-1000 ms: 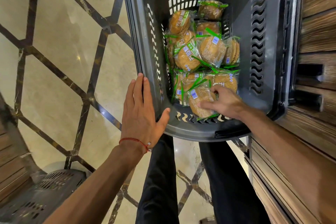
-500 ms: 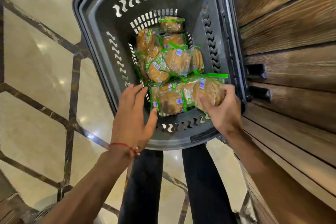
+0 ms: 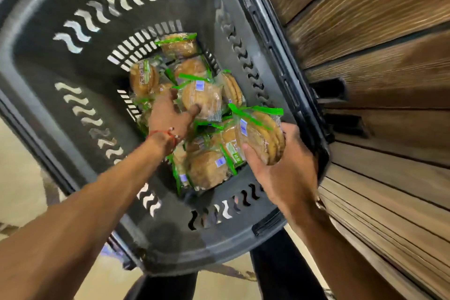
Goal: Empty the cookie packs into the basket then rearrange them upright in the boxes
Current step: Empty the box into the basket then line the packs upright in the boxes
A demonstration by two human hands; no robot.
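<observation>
since the basket (image 3: pixel 80 61) fills most of our view, beside the wood panels (image 3: pixel 379 39), we start there: loose packs (image 3: pixel 207 170) lie heaped on its floor, none boxed yet. our right hand (image 3: pixel 289 173) grips a raised pack (image 3: pixel 260 139) across its round edge, thumb one side, fingers the other, near the right wall. our left hand (image 3: pixel 168 117) is down in the heap, thumb on a middle pack (image 3: pixel 202 97); whether it has closed we cannot tell. we judge these light, film slick, cookies brittle, so take them across the stack, not by the green seal. half a second ago the left hand lay by the near wall; the right held the same pack
</observation>
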